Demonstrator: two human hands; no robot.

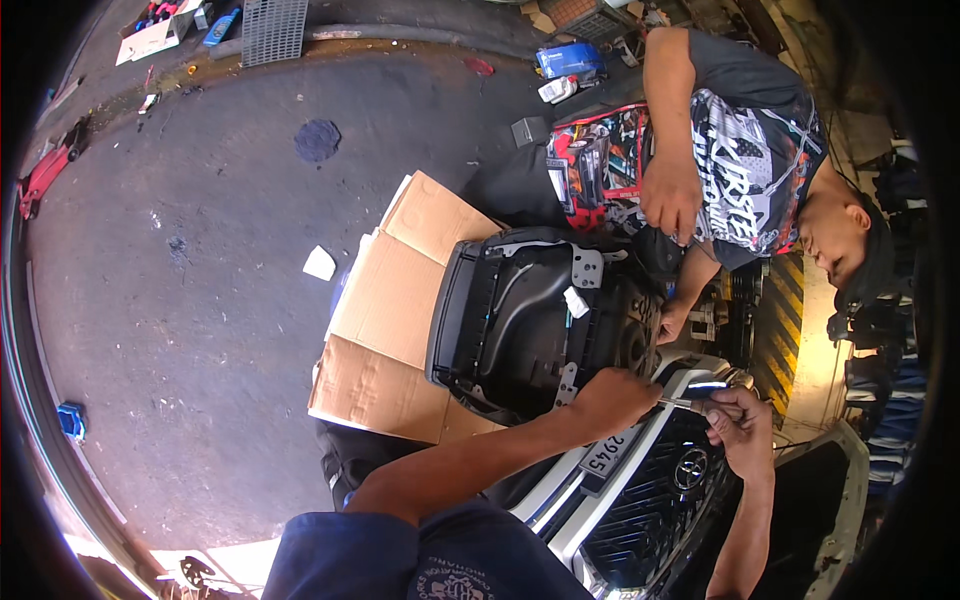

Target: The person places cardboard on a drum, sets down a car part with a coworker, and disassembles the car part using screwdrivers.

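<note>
A black car seat part (pixel 515 325) with a metal frame lies on flattened cardboard (pixel 385 300). My left hand (pixel 617 396) is closed at the seat part's near right corner; what its fingers hold is hidden. My right hand (pixel 742 430) is closed round the end of a thin metal-shafted tool (pixel 685 403), whose exact kind I cannot make out. The shaft points left toward my left fist. A small white piece (pixel 575 302) sits on the seat part's frame.
A co-worker (pixel 750 170) leans in from the right, one hand (pixel 672 322) at the seat part's far edge. Below my hands is a car front with a dark grille (pixel 670 500) and number plate (pixel 606 455). A dark rag (pixel 318 140) lies on the floor.
</note>
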